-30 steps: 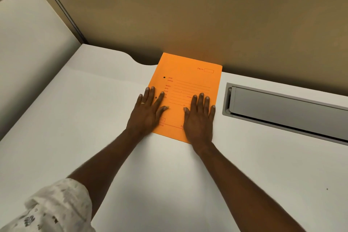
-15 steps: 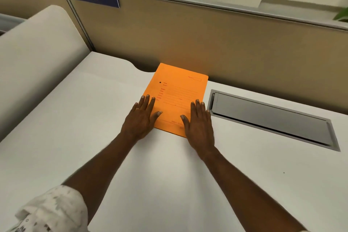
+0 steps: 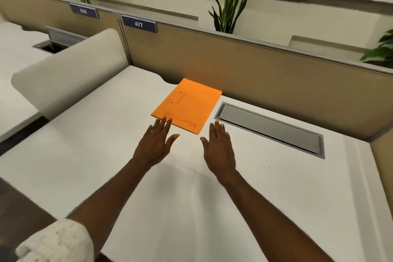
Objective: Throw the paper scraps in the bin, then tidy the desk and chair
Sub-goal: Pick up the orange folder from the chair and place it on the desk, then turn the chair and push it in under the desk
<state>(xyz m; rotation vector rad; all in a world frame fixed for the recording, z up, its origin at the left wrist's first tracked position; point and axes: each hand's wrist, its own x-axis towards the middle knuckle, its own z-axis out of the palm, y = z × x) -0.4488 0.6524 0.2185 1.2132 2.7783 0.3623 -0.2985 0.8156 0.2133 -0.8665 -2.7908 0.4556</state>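
The left hand (image 3: 156, 144) is held flat and spread over the white desk (image 3: 174, 208), fingers apart and nothing gripped; its fingertips (image 3: 163, 120) are seen at the near edge of the orange folder (image 3: 188, 104), though whether they touch it cannot be told. A ring is worn on one finger. The right hand (image 3: 219, 149) is likewise spread flat with fingers apart and empty, just short of the folder's near right corner. A patterned white sleeve (image 3: 57, 240) is seen at the lower left on the left arm.

One folder is counted. It lies flat on the desk, turned slightly askew, with its far edge close against the tan partition (image 3: 265, 70). Printed lines and two dark dots are visible on its cover, but the print is too small to be read.

Just to the right of the folder, one grey cable hatch (image 3: 270, 127) is set into the desk, its lid shut. To the left, a pale rounded divider (image 3: 70, 70) is raised between this desk and the next, where a second hatch (image 3: 56, 41) stands open.

Two blue number plates are fixed along the partition top, marked 476 (image 3: 84, 11) and 477 (image 3: 138, 24). Beyond the partition, several green plants (image 3: 229, 8) are seen against a pale wall.
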